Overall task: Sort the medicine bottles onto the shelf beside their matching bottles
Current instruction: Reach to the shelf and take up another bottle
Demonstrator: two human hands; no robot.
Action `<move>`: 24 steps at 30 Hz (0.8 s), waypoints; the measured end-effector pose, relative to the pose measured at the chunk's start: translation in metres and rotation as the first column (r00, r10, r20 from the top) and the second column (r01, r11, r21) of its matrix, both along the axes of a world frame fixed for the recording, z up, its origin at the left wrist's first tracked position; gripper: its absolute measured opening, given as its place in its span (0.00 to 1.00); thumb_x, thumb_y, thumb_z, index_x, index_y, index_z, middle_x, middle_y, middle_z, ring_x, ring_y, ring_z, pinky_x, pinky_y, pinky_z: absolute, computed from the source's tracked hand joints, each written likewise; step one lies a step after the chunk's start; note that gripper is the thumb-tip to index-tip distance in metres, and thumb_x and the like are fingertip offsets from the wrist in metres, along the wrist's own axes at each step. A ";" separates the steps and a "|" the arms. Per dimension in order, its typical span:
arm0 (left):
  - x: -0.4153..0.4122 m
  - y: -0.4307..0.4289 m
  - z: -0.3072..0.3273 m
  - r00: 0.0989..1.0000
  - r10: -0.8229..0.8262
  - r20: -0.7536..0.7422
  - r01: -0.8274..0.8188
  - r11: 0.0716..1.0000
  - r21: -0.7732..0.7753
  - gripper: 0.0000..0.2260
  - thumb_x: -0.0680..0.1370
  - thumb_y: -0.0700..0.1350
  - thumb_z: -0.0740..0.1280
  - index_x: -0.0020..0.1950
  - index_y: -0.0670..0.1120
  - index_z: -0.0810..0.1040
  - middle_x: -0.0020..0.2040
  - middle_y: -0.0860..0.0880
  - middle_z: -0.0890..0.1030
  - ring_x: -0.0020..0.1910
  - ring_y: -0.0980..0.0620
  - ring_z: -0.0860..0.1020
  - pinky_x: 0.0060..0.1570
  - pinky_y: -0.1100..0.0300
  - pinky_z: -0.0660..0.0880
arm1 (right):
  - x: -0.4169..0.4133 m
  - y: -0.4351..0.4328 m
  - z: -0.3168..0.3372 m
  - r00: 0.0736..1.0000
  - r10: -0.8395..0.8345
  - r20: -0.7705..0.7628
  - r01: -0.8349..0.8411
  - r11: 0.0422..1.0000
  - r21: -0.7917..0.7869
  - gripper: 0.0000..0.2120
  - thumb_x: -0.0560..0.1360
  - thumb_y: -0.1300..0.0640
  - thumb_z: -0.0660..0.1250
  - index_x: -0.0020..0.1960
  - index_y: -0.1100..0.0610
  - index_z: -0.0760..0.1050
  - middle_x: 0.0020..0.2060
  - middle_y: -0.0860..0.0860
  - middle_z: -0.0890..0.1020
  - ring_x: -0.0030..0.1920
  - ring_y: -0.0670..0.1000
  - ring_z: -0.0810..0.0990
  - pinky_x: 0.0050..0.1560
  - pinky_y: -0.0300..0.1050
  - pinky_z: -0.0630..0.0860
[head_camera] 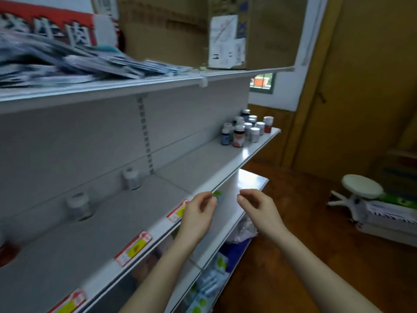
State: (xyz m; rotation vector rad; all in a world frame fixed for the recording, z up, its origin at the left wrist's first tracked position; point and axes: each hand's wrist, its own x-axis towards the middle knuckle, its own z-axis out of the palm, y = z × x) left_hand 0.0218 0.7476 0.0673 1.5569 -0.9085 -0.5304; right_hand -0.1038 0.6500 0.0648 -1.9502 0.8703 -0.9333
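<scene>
In the head view, the left hand (198, 213) hangs over the front edge of the middle shelf (203, 163). Its fingers are loosely curled, with thumb and forefinger close together and nothing visibly between them. The right hand (257, 206) is just beside it, out past the edge over the lower shelf (250, 179), likewise half-curled and holding nothing. The medicine bottles (246, 129) stand in a tight cluster at the far right end of the middle shelf, reaching nearly to its front edge and end corner. A long bare stretch of shelf board lies between them and the hands. Two white-capped bottles (132, 178) stand well apart from each other along the back edge, close against the rear panel. Right of the shelving is open wooden floor (293, 245), with a white stool (361, 188) further off. Red-and-yellow price tags (133, 248) sit on the front edge strip, their print too blurred to read. On the top shelf, a cardboard box (180, 30) carries a paper label (225, 41), illegible. A red sign (45, 26) shows large white Chinese characters, smeared by blur, above flat packets (67, 64). Boxes (221, 263) with a green leaf mark lie below.
</scene>
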 end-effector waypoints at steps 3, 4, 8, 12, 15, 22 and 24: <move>0.004 -0.073 -0.005 0.999 -0.039 0.003 0.039 0.998 0.042 0.11 0.77 0.44 0.63 0.58 0.45 0.75 0.54 0.49 0.79 0.53 0.55 0.77 0.52 0.68 0.71 | -0.007 -0.065 -0.011 0.999 -0.050 0.007 0.049 0.997 0.055 0.11 0.74 0.60 0.66 0.56 0.63 0.76 0.46 0.51 0.79 0.45 0.43 0.77 0.43 0.22 0.71; 0.008 -0.101 -0.008 0.999 -0.054 0.004 0.053 0.997 0.061 0.11 0.77 0.44 0.62 0.59 0.46 0.75 0.55 0.49 0.79 0.55 0.54 0.76 0.54 0.64 0.70 | -0.007 -0.093 -0.016 0.997 -0.073 0.012 0.072 0.996 0.051 0.11 0.74 0.60 0.66 0.56 0.62 0.76 0.47 0.51 0.79 0.45 0.43 0.77 0.43 0.24 0.72; 0.014 -0.139 -0.012 0.998 -0.060 0.002 0.060 0.996 0.072 0.12 0.77 0.45 0.62 0.60 0.45 0.75 0.57 0.48 0.79 0.55 0.53 0.76 0.55 0.63 0.68 | -0.013 -0.135 -0.015 0.995 -0.099 -0.022 0.100 0.994 0.053 0.11 0.74 0.58 0.66 0.55 0.61 0.76 0.47 0.51 0.80 0.46 0.44 0.78 0.47 0.31 0.75; 0.019 -0.238 -0.015 0.995 -0.101 -0.024 0.103 0.988 0.112 0.14 0.78 0.46 0.61 0.62 0.44 0.73 0.61 0.47 0.78 0.59 0.51 0.75 0.58 0.61 0.70 | -0.022 -0.223 -0.008 0.983 -0.182 -0.032 0.184 0.981 0.066 0.11 0.74 0.61 0.66 0.55 0.63 0.76 0.46 0.52 0.79 0.43 0.39 0.75 0.40 0.21 0.71; 0.011 -0.303 -0.013 0.988 -0.154 0.008 0.152 0.981 0.120 0.15 0.78 0.46 0.61 0.64 0.44 0.73 0.62 0.48 0.76 0.60 0.52 0.74 0.58 0.62 0.69 | -0.035 -0.281 -0.009 0.969 -0.245 -0.037 0.247 0.967 0.066 0.11 0.75 0.60 0.65 0.56 0.61 0.76 0.44 0.47 0.78 0.43 0.37 0.74 0.39 0.20 0.70; -0.006 -0.428 -0.029 0.984 -0.174 0.023 0.168 0.970 0.174 0.15 0.78 0.45 0.60 0.65 0.44 0.71 0.64 0.48 0.74 0.57 0.56 0.71 0.58 0.64 0.67 | -0.049 -0.407 -0.034 0.954 -0.288 -0.088 0.295 0.952 0.079 0.13 0.75 0.58 0.65 0.58 0.61 0.75 0.47 0.49 0.78 0.44 0.41 0.76 0.39 0.26 0.73; -0.006 -0.460 -0.036 0.992 -0.125 0.023 0.119 0.976 0.181 0.15 0.78 0.45 0.60 0.65 0.44 0.72 0.64 0.47 0.75 0.60 0.53 0.72 0.59 0.62 0.68 | -0.043 -0.448 -0.040 0.964 -0.246 -0.096 0.254 0.963 0.084 0.13 0.75 0.58 0.66 0.57 0.61 0.75 0.47 0.50 0.78 0.46 0.44 0.76 0.40 0.26 0.73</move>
